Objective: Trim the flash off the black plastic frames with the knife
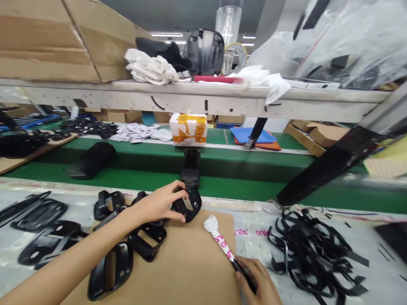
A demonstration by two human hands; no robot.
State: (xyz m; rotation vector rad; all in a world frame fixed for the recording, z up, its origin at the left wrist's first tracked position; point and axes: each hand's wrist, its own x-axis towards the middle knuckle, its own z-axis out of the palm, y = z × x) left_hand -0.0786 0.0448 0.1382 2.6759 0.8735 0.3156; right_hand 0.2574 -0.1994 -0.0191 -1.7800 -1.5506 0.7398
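A long whitish metal shelf [222, 103] spans my view, with a slanting post [321, 169], dark lower down, at my right. Below the shelf I see a green channel [235, 184] running crosswise behind my pale worktop [380, 277]. Farther back, white strip lights [167, 35] glow along the grey ceiling [178, 15].

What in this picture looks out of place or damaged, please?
On the shelf, a crumpled white sheet droops untidily over the front edge. The small white box below carries patchy, torn-looking yellow tape. The tool in the right hand has white wrapping, perhaps deliberate.
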